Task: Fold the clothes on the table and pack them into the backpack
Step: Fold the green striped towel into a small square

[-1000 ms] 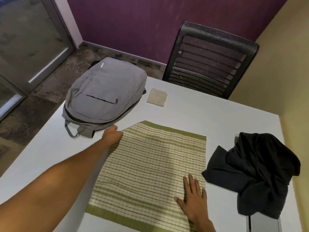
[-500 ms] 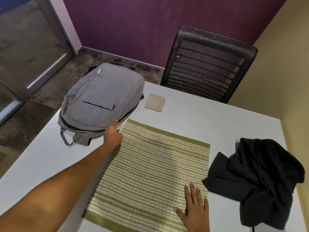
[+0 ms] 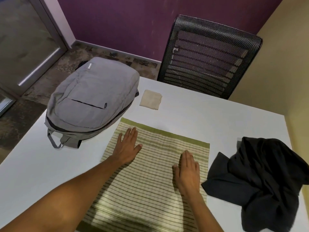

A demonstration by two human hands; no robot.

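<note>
A cream cloth with green stripes (image 3: 155, 174) lies flat on the white table (image 3: 217, 118) in front of me. My left hand (image 3: 127, 147) presses flat on its far left part, fingers straight. My right hand (image 3: 188, 171) lies flat on its right side, fingers together. A grey backpack (image 3: 92, 101) lies on its back at the table's far left, its zip partly open along the side. A small folded beige cloth (image 3: 151, 99) sits just right of the backpack. A crumpled black garment (image 3: 260, 178) is heaped at the right edge.
A black mesh office chair (image 3: 209, 56) stands behind the table's far edge. A purple wall runs behind it and a yellow wall closes the right side. A glass door is at the far left, with stone floor below.
My left hand has left the cloth's far left corner and now lies flat on it. My right hand has slid up the cloth, away from me.
</note>
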